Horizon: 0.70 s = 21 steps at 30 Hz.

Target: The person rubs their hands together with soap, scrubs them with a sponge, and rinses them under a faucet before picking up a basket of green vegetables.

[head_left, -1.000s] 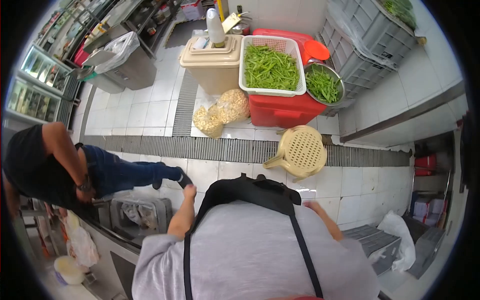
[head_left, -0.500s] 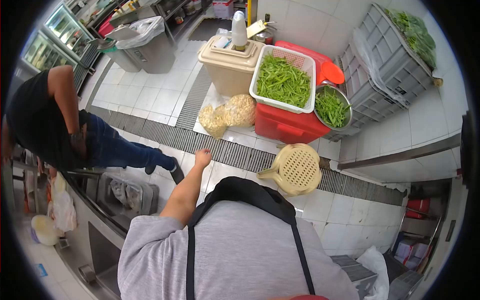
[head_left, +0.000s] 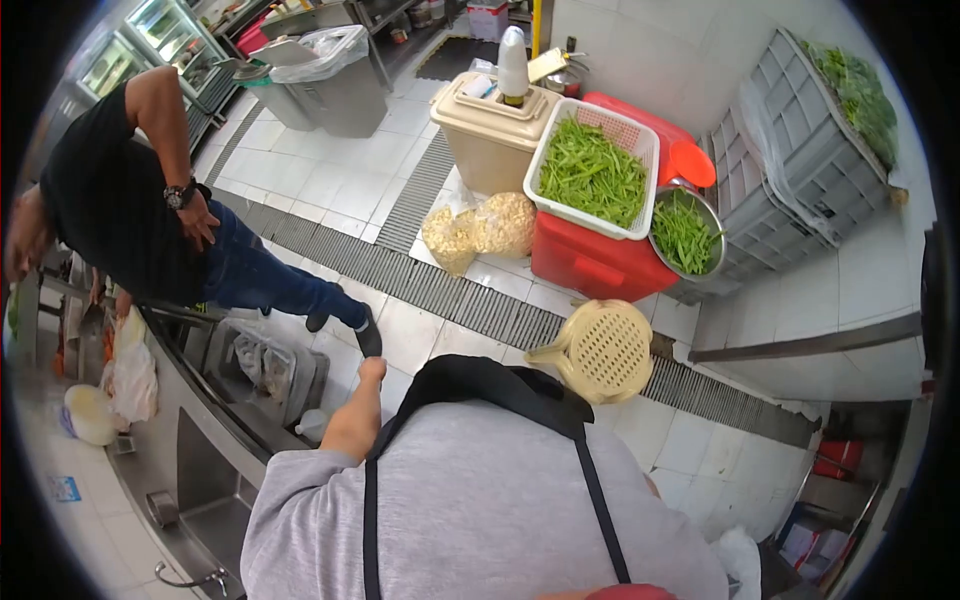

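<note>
My left hand [head_left: 372,369] hangs low at the end of a bent arm, just below a co-worker's dark shoe [head_left: 369,332] in the picture. Its fingers do not show clearly, and I see nothing sticking out of it. My right hand is hidden by my body in its grey shirt and black apron [head_left: 490,390]. Ahead of me stands a cream plastic stool [head_left: 606,350] with a perforated seat. Beyond it, a white basket of cut green vegetables [head_left: 592,170] rests on a red cooler box [head_left: 590,260]. Beside that is a metal bowl of greens [head_left: 685,232].
A co-worker in a black shirt [head_left: 120,190] stands at the left, one hand at the hip. Bags of pale pieces [head_left: 502,224] lie by a beige bin [head_left: 495,130]. Grey crates [head_left: 780,160] stack along the wall. A steel sink [head_left: 215,500] is at lower left.
My left hand has swung down and left, closer to my body. The view has shifted, so the basket, stool and crates sit further right. The co-worker's wrist and hand now show more.
</note>
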Tool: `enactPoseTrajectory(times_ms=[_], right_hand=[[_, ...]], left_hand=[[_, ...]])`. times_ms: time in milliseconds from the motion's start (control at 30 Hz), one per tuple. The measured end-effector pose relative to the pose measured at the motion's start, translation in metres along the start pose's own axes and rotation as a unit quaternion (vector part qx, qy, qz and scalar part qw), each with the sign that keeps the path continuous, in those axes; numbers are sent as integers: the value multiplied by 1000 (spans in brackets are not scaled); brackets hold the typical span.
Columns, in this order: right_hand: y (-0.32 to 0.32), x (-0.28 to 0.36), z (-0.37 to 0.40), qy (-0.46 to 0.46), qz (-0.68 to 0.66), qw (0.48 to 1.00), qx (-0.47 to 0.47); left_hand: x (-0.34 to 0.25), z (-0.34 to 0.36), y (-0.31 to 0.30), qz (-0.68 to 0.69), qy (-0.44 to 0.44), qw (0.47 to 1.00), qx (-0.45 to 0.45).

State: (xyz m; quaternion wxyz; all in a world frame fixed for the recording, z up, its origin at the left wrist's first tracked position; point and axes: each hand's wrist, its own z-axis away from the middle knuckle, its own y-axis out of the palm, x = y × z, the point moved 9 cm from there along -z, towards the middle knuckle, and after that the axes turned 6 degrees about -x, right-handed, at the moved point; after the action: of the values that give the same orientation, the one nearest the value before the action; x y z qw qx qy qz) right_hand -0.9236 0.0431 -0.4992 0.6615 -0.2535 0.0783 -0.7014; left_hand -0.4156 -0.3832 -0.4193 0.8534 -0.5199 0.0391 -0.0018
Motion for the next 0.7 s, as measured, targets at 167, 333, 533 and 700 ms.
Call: enactPoseTrajectory(times_ms=[167, 333, 533, 700], right_hand=[[-11, 28, 68, 87, -182, 971, 130], [-34, 15, 69, -112, 466, 866, -140], [-56, 38, 69, -97, 254, 945, -179], [-67, 73, 42, -104, -18, 947, -303]], left_hand=[[-16, -6, -15, 225, -102, 964, -96], [-60, 12, -45, 246, -104, 958, -102], [-53, 1, -19, 166, -82, 982, -34], [-44, -59, 33, 118, 51, 990, 59]])
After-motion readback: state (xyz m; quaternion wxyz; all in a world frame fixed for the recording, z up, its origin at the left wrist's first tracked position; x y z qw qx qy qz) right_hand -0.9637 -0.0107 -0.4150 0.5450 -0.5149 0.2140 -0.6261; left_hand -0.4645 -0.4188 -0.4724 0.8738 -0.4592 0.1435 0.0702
